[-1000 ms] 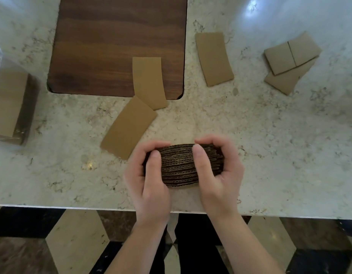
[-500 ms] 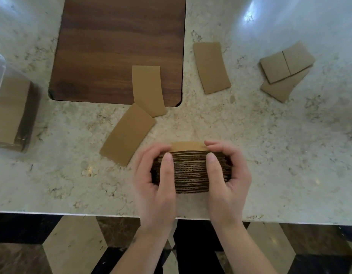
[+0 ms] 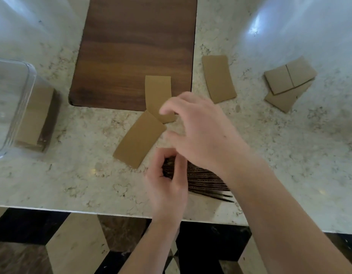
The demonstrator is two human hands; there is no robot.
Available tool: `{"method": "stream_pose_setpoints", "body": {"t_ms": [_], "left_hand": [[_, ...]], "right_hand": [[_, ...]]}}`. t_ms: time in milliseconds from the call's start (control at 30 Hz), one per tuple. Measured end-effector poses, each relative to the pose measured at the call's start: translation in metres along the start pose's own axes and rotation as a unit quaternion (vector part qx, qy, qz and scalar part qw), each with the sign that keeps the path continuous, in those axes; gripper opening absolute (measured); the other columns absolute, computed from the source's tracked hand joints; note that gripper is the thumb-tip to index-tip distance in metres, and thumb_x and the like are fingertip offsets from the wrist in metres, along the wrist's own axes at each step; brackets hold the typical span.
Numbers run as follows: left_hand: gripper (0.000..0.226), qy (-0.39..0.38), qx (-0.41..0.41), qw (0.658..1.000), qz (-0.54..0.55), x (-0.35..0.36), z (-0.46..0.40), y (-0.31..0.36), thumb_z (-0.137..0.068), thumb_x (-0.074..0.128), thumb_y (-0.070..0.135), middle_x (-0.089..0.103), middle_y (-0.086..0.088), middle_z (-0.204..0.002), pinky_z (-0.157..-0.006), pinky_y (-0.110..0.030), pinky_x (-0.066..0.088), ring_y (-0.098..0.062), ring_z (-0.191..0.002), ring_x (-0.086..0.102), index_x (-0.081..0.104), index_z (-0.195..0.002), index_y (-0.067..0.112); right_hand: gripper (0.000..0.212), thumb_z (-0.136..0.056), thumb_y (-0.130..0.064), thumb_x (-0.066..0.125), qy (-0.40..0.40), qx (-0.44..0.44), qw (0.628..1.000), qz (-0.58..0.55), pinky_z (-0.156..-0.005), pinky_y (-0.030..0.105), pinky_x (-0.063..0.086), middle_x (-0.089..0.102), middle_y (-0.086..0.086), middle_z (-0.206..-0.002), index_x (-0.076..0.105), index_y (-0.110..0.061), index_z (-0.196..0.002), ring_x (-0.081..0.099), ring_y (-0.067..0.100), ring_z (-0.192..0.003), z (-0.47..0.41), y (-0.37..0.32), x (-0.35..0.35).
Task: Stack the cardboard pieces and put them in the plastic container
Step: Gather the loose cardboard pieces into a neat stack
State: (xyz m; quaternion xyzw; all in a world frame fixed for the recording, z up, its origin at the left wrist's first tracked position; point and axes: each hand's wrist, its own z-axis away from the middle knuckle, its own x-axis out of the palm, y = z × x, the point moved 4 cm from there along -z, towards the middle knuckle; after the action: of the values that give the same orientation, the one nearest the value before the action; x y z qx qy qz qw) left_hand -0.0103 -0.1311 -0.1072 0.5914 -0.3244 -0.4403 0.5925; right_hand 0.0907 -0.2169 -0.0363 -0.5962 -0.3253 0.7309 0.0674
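Note:
My left hand (image 3: pixel 167 182) grips the left end of a thick cardboard stack (image 3: pixel 204 182) standing on edge near the counter's front. My right hand (image 3: pixel 199 127) hovers open above two loose cardboard pieces, its fingers spread over the upright piece (image 3: pixel 157 91) and next to the slanted piece (image 3: pixel 139 139). Another single piece (image 3: pixel 218 78) lies to the right. A small pile of overlapping pieces (image 3: pixel 287 82) lies at the far right. The clear plastic container (image 3: pixel 30 76) stands at the left edge with a cardboard stack (image 3: pixel 36 119) inside it.
A dark wooden board (image 3: pixel 135 46) lies at the back centre of the marble counter (image 3: pixel 270 155). The counter's front edge runs just below the hands, with a patterned tiled floor (image 3: pixel 72 250) beneath.
My right hand has let go of the stack and moved up and left over the loose pieces. The left hand keeps hold of the stack, whose right end has fanned out slightly.

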Motion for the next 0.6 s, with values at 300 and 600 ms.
{"method": "stream_pose_setpoints", "body": {"t_ms": [300,600], "left_hand": [[0.016,-0.017,0.011,1.0,-0.005,-0.001,-0.002,-0.006,-0.098,0.059,0.029,0.069,0.007,-0.078,-0.062,-0.026,0.048,-0.011,-0.071,0.064,0.07,-0.087,0.025],[0.021,0.01,0.027,1.0,0.002,0.003,0.003,-0.013,-0.102,0.058,0.033,0.073,0.001,-0.085,-0.068,-0.049,0.059,-0.023,-0.079,0.071,0.073,-0.095,0.02]], "right_hand": [[0.039,-0.089,-0.037,0.077,-0.255,-0.201,0.926,0.192,-0.094,0.044,0.034,0.049,0.0,-0.112,0.064,-0.027,-0.125,0.04,0.019,-0.107,-0.066,-0.054,0.061],[0.016,-0.093,-0.027,0.073,-0.015,0.335,0.903,-0.269,-0.05,0.029,0.06,0.074,0.007,-0.1,0.069,-0.013,-0.101,0.074,0.023,-0.082,-0.068,0.032,0.012]]}}
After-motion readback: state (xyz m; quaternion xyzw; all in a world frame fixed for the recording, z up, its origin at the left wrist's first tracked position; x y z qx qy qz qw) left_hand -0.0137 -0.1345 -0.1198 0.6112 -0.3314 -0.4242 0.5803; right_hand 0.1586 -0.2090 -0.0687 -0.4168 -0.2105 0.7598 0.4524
